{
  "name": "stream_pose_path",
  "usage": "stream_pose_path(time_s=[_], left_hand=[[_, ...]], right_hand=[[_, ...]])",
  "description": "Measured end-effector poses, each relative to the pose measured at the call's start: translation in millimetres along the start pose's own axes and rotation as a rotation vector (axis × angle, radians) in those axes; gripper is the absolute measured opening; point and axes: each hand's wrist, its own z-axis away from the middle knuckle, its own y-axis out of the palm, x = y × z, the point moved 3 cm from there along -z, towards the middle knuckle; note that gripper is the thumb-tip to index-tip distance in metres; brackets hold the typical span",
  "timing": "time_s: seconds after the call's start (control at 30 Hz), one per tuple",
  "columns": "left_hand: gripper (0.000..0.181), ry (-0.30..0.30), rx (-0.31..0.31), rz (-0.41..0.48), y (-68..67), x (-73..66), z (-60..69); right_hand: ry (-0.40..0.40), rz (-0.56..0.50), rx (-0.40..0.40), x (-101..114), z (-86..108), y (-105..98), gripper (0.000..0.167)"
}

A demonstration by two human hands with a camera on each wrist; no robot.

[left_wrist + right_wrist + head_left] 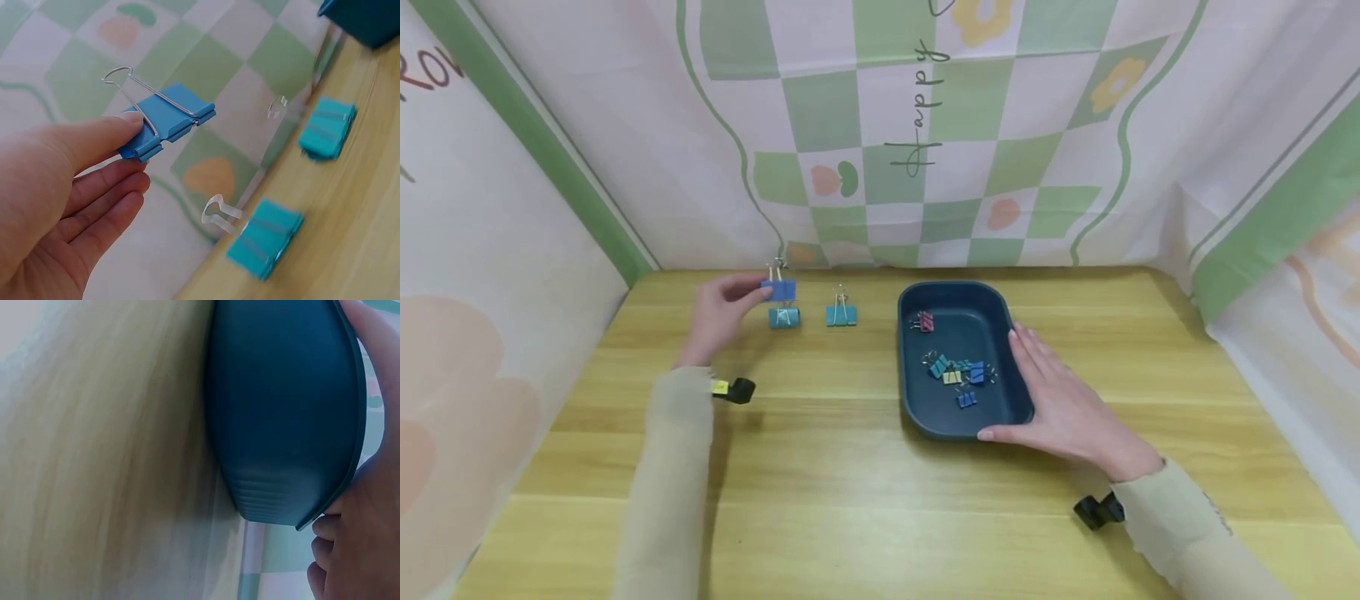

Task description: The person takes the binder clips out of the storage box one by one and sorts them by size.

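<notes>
While the head view alone looks down into the dark teal, rounded rectangular tray (973, 333), and the right wrist view catches just its outer wall, ribbed at one end, the left wrist view shows the large blue binder clip with silver wire handles (165, 122) up close, thumb on top, fingers beneath! Count them: one large blue clip, off the table; two large turquoise binder clips (841, 316) on the light wooden table (820, 500); six small binder clips (976, 372) in the tray, two blue, two teal, one yellow, one pink. Now the poses: the left hand (713, 317) pinches the blue clip, forearm stretched forward; the right hand (1067, 408) spreads round the tray's near right corner, fingers straight along the side, thumb at the near edge.
</notes>
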Motion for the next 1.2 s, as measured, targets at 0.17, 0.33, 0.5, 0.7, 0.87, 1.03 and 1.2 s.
stream_pose_path(time_s=[0.17,0.33,0.5,0.7,0.87,1.03,1.2], left_hand=[[0.042,-0.065,-0.059,0.006,-21.8,16.4,8.7],[0.044,-0.098,-0.120,-0.030,-38.6,33.6,15.7],[0.044,-0.115,-0.129,-0.045,-46.4,50.0,19.0],[0.044,-0.200,-0.059,-0.047,-43.9,69.3,19.0],[0.047,-0.245,0.020,-0.078,-39.0,83.6,16.9],[0.043,-0.246,0.028,-0.122,-38.5,90.5,10.3],[0.041,-0.224,0.026,-0.188,-37.1,89.9,5.7]], right_hand=[[0.025,0.008,0.018,3,-0.9,-1,0.133],[0.040,0.016,0.032,5,-1.9,1,0.132],[0.041,0.024,0.033,3,-2.0,2,0.134],[0.040,0.020,0.032,4,-2.7,3,0.135],[0.038,0.017,0.026,4,-2.4,5,0.134],[0.030,0.010,0.014,4,-2.2,5,0.134],[0.047,0.010,0.027,3,-2.2,6,0.135]])
